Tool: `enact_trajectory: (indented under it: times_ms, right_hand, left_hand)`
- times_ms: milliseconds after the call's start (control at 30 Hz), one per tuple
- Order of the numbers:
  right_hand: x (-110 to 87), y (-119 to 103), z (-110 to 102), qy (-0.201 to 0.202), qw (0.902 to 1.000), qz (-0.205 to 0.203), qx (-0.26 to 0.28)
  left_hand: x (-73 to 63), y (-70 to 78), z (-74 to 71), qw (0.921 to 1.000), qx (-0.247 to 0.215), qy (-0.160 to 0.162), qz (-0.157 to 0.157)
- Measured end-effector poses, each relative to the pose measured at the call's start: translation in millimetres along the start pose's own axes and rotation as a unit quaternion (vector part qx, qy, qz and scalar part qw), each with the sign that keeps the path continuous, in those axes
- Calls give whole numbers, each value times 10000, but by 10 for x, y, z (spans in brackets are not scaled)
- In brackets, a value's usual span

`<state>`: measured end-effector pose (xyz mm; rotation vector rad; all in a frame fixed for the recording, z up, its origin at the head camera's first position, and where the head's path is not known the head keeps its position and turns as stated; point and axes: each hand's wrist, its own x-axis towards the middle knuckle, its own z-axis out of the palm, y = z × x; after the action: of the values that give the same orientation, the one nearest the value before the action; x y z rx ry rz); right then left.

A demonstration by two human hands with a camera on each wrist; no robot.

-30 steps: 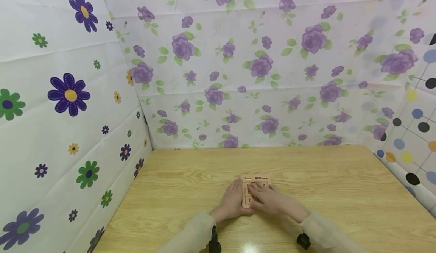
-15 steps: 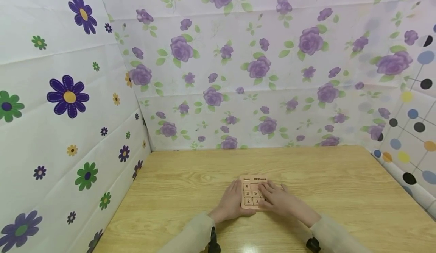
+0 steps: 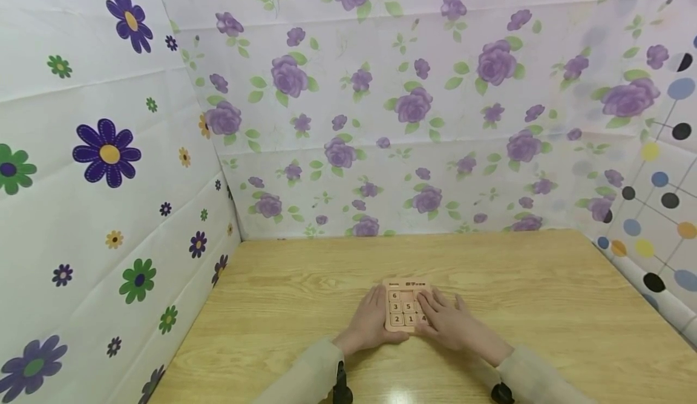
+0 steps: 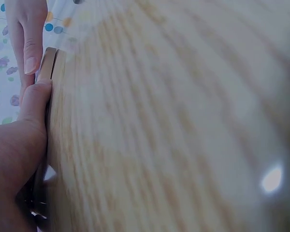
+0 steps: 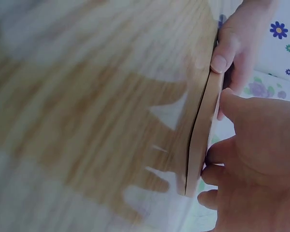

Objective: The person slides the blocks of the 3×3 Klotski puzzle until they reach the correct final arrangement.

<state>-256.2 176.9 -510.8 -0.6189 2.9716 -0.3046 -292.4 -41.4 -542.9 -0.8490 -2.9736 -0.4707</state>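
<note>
A small wooden number slide puzzle (image 3: 409, 329) lies on the table. Tiles 6, 3, 5, 2, 1 and 4 show, with a gap at the top middle. My left hand (image 3: 369, 322) holds the puzzle, fingers along its left side and thumb along its near edge; the left wrist view shows that thumb (image 4: 36, 99) against the edge. My right hand (image 3: 449, 322) lies over the puzzle's right side, fingertips touching the tiles at the upper right and hiding some of them. In the right wrist view, its fingers (image 5: 215, 175) reach over the board's face.
The wood-grain table (image 3: 294, 283) reaches to a back curtain (image 3: 327, 120) with purple roses. A flower-print curtain (image 3: 81, 210) hangs at the left, a dotted one (image 3: 661, 228) at the right. Each wrist wears a dark camera mount.
My right hand has moved rightward from the puzzle's top middle to its right column, uncovering tiles 6, 5, 1 and 4 and the gap. The left hand has stayed in place.
</note>
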Motion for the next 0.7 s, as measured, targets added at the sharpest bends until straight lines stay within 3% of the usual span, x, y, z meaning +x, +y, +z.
enact_trajectory:
  times_ms: [700]
  right_hand:
    - [32, -85, -8, -104, 9998, 22, 178]
  left_hand:
    - [3, -27, 42, 9999, 54, 70, 84]
